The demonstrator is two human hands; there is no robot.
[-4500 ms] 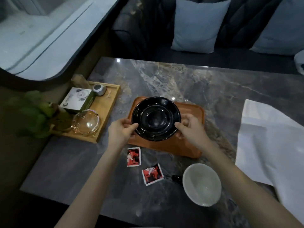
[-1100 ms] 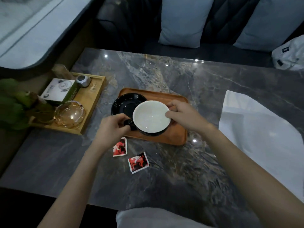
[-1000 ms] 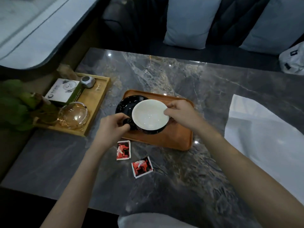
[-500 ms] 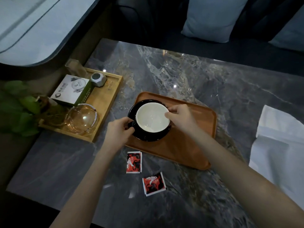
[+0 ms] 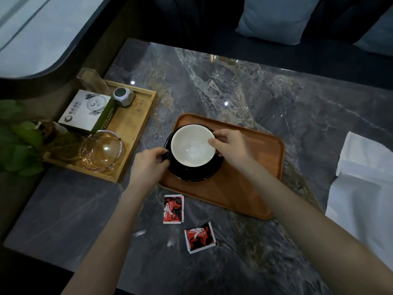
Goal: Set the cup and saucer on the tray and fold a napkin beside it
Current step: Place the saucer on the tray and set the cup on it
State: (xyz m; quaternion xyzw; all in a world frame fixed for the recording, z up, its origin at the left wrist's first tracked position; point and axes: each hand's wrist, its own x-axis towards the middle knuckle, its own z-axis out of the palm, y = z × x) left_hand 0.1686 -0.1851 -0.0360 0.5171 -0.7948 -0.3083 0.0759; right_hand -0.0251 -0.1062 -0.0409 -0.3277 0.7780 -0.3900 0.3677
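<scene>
We find the cup seated on the black saucer at the left end of the orange tray. Our left hand pinches the cup's handle; our right hand grips its rim. The white napkin lies unfolded at the tabletop's right edge, nearer our right hand.

Cup: white inside, dark outside, sitting on the black saucer.
Saucer: at the left end of the orange tray.
Left hand: fingers pinch the cup's dark handle.
Right hand: fingertips grip the cup's right rim.
Napkin: white, unfolded, right of the tray on the grey marble worktop.
Sachets: two red ones lie near the tray's front edge.
</scene>
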